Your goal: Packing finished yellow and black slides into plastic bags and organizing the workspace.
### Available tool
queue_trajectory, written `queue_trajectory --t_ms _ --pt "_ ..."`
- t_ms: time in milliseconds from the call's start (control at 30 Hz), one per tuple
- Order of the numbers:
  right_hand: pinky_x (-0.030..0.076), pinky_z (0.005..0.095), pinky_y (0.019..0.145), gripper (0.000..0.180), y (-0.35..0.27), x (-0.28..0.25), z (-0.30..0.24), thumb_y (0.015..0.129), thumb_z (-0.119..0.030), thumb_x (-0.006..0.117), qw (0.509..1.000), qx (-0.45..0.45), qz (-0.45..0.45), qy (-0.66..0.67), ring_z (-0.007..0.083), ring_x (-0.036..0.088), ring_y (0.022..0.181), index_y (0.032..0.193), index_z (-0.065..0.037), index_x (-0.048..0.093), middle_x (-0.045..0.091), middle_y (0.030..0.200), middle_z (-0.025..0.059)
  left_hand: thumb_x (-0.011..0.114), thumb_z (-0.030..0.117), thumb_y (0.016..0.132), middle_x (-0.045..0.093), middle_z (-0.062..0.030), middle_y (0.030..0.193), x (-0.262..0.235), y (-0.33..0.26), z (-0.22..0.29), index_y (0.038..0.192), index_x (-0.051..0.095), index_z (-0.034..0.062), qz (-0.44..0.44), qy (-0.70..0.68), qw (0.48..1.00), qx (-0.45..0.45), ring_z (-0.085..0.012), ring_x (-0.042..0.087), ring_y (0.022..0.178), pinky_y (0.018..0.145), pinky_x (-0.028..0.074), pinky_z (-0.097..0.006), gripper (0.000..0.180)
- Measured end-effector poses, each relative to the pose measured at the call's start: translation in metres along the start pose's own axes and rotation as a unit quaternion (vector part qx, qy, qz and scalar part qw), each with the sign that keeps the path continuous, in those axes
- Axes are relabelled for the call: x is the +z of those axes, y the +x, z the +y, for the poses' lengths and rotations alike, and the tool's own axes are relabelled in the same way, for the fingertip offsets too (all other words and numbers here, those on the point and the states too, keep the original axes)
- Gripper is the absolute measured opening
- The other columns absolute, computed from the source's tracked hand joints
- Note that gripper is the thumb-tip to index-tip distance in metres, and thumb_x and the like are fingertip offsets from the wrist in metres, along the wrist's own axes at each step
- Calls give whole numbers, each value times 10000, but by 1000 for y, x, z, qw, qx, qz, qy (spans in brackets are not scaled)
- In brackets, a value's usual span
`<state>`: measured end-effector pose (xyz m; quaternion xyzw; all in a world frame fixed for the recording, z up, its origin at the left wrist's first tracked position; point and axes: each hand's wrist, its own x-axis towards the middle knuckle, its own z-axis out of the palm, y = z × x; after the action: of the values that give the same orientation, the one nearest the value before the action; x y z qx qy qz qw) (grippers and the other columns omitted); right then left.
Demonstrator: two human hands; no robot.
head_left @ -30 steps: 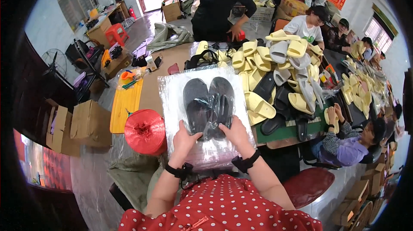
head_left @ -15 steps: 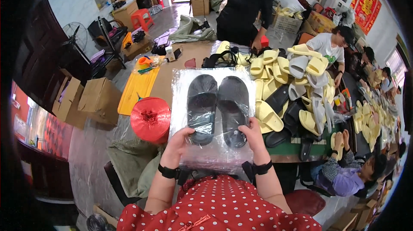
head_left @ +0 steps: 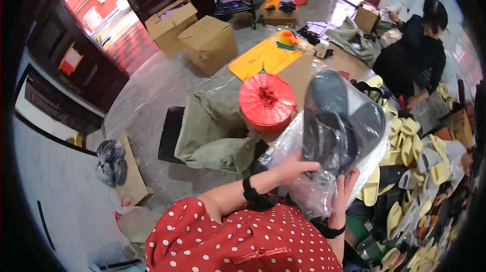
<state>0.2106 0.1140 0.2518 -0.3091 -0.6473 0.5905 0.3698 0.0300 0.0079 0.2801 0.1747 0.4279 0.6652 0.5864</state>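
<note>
A pair of black slide slippers sits inside a clear plastic bag, tilted up in front of me. My left hand is closed on the bag's near left edge, thumb on top by the slipper's end. At the near right edge, my right hand grips the same bag, its fingers against the plastic. Beneath it shows a white, shiny sheet or stack of film on the table. A large roll of red plastic twine stands just beyond my left hand.
Yellow slippers with grey and black ones pile up at right. An orange-yellow board lies on the table's far side. A grey-green sack stands left of the table, cardboard boxes beyond. A person in black stands at far right.
My view has swung to the left. The bagged slippers, flat on the white surface before, are now raised and tilted, and both hands have shifted to the bag's near end.
</note>
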Motion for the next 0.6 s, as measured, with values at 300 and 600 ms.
queue_trajectory --t_ms 300,600 --pt "432 347 832 413 37 8 25 836 -121 679 938 -7 104 -332 236 527 1066 1215 -9 557 558 1180 122 591 127 871 686 -111 979 -264 -115 49 1021 647 23 342 -119 925 119 -246 672 869 705 557 -391 191" --pt "425 295 829 345 21 13 47 834 -91 655 947 59 98 -302 167 507 972 1166 -32 580 558 1121 69 522 328 948 525 -172 1332 -438 -110 -5 1256 536 120 416 -504 757 -23 -362 514 1202 917 457 -597 372"
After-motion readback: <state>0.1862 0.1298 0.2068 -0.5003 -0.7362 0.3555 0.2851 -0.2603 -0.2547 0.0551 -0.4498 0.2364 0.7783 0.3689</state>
